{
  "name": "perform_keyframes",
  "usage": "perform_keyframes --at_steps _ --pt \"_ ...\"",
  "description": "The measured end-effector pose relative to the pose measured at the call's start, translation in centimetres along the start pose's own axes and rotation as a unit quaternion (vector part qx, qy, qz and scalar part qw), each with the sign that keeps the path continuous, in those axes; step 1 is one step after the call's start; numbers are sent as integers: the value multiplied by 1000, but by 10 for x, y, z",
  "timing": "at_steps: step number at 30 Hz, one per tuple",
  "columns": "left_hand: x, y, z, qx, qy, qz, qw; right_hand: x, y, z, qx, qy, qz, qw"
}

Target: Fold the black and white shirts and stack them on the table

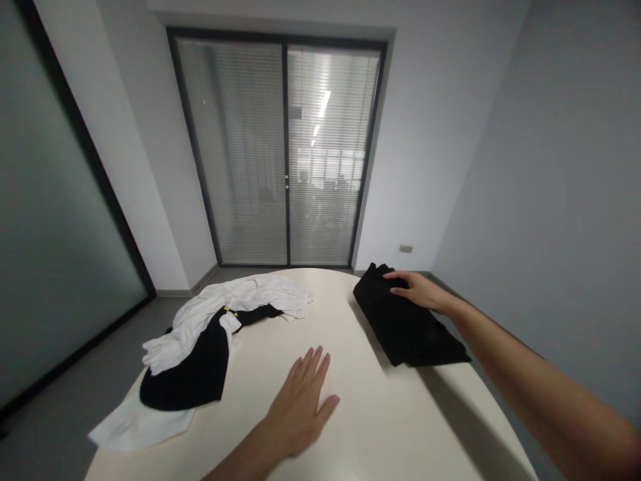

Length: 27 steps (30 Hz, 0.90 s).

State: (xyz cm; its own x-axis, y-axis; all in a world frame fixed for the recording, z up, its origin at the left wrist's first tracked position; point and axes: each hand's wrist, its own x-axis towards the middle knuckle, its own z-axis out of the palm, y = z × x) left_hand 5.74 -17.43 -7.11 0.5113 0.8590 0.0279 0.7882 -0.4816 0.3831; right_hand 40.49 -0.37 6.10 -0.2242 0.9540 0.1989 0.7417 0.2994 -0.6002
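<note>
Black cloth (405,334), folded into a thick bundle, lies at the right of the table (360,414), its long axis running from far left to near right. Right hand (420,292) rests on its far part, thumb a little apart from the fingers; cannot tell whether they pinch a fold or only press. Left hand (300,401) is well apart, near and left of the bundle, palm down over bare table, fingers straight and slightly spread, holding nothing; contact with the surface unclear.

Far left: loose heap, white garment (200,321) over black garment (193,374), white sheet (140,424) nearest. Table pale, round-edged, smooth, bundle's shadow on it. Room: grey floor (100,374), pale walls (441,113), far glazed doors (325,200) with blinds.
</note>
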Motion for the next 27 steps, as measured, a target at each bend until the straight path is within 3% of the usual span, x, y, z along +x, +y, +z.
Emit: perform_keyframes --at_steps 7,12,15,18,22,24,27 --pt "1 3 -5 -14 -12 2 1000 20 51 -41 59 -10 46 997" --pt "2 0 -2 -13 -10 4 1000 9 105 -28 90 -9 229 969" --pt "3 -4 3 -11 7 16 1000 -2 127 -16 125 -41 267 955" --pt "3 -6 5 -5 8 20 1000 -3 135 -13 34 -39 237 970" --pt "3 -5 4 -5 12 23 1000 12 122 -11 -187 40 162 968" --pt "3 -4 4 -5 8 21 1000 19 109 -2 -228 59 114 965" --pt "3 -3 3 -3 -1 16 1000 21 92 26 -236 21 75 969"
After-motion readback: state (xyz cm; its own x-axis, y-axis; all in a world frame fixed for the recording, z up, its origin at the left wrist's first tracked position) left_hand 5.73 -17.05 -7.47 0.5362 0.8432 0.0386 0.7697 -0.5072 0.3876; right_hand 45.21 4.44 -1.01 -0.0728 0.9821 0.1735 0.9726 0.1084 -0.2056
